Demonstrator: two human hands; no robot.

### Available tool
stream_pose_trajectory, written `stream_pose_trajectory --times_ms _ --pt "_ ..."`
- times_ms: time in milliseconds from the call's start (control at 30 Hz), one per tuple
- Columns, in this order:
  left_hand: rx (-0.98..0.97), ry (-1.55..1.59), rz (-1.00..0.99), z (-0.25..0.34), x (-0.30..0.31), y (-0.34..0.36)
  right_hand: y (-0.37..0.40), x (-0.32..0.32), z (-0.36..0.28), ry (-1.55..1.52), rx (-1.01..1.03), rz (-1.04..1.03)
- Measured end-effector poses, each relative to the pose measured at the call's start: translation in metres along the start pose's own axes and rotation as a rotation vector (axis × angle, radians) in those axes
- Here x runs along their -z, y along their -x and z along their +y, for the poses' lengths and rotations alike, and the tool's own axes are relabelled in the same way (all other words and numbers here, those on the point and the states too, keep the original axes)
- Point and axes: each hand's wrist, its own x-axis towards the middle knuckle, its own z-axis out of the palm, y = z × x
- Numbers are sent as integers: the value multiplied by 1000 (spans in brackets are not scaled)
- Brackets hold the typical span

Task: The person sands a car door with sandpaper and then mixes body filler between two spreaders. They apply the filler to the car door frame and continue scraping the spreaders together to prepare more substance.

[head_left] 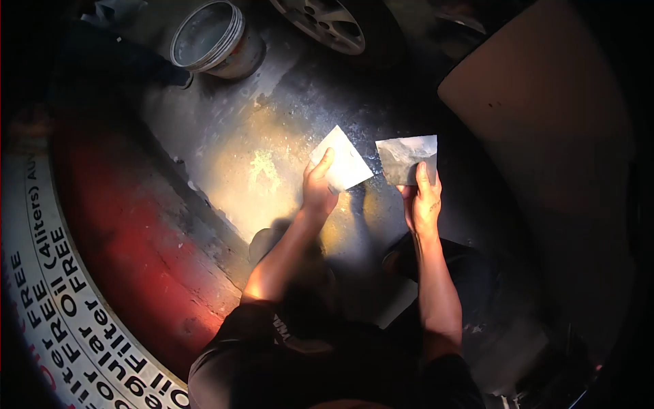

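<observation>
My left hand [320, 187] is closed on a thin, flat, square plate [345, 160], with the thumb lying across its face. Bright light washes that plate out to almost white, so its surface detail is lost. To the right of it, my right hand [425, 201] grips a second flat plate [409, 153], thumb in front and fingers behind. This one is grey, with a paler, uneven smear, perhaps paste, over its upper part. A narrow gap separates the two plates, and both are held up above the floor.
A round tub [235, 51] stands on the stained concrete floor [252, 160] at the upper left. Beyond it is a car wheel [327, 27]. A pale panel [538, 95] rises at the right. Along the lower left runs a red surface [136, 238] beside a white printed sign [88, 320].
</observation>
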Motion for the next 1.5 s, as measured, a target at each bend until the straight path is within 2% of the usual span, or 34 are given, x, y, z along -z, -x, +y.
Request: stream_pose_trajectory --times_ms 67,167,233,267,300,333,367,433,467,500,567,600,733,767,833,900,967,1000,1033,1100,1133,1167,1233,1267,1333,1400,1433,1500 --pt "51 40 242 8 -35 49 24 -14 -45 87 -50 -3" --pt "69 80 237 36 -119 129 79 -63 -115 189 -115 23" --pt "105 121 262 68 -176 173 123 -99 -161 193 -78 0" --pt "86 131 203 66 -183 168 124 -106 -178 223 -91 17" --pt "74 151 115 79 -194 189 160 -130 -202 225 -82 11" --pt "89 282 -119 91 -193 202 186 -150 -221 274 53 -7" --pt "60 267 -154 132 -263 222 215 -180 -261 308 208 -39" --pt "-49 -177 347 169 -367 253 242 -195 -289 391 228 -42" --pt "-202 -161 269 172 -379 259 250 -200 -309 498 210 -44" --pt "-210 -164 266 176 -391 254 249 -204 -327 603 195 -47" --pt "-717 -338 -51 191 -417 251 256 -229 -358 512 281 -59" --pt "-857 -443 -142 201 -431 252 263 -238 -375 427 353 -73" --pt "-1003 -998 -266 244 -479 260 277 -246 -440 533 329 -161" --pt "-1035 -1085 -308 250 -491 262 277 -243 -453 528 334 -151" --pt "-1103 -1222 -385 259 -514 266 274 -239 -474 658 338 -323" --pt "-1148 -1308 -444 264 -536 268 270 -234 -488 657 424 -340" --pt "-1189 -1367 -483 266 -554 271 272 -223 -513 787 263 -525" --pt "-1196 -1385 -496 266 -562 273 278 -224 -527 796 145 -572" --pt "-1192 -1392 -504 265 -568 272 277 -217 -535 794 146 -570" --pt "-1172 -1375 -516 259 -579 273 268 -197 -551 938 -88 -593" --pt "-809 -895 -275 253 -583 276 267 -188 -554 774 -20 -467" --pt "-437 -419 -53 250 -587 276 252 -167 -549 472 -24 -448" --pt "-289 -290 -66 252 -583 281 255 -176 -567 149 162 -335" --pt "-243 -245 -56 243 -584 283 258 -181 -575 86 219 -328" --pt "-218 -221 -14 212 -594 296 265 -186 -576 47 280 -278" --pt "-331 -302 22 179 -605 300 277 -195 -581 20 360 -224" --pt "-385 -338 30 170 -608 302 282 -186 -571 271 367 -206" --pt "-461 -392 38 162 -612 296 284 -185 -564 299 469 -205"
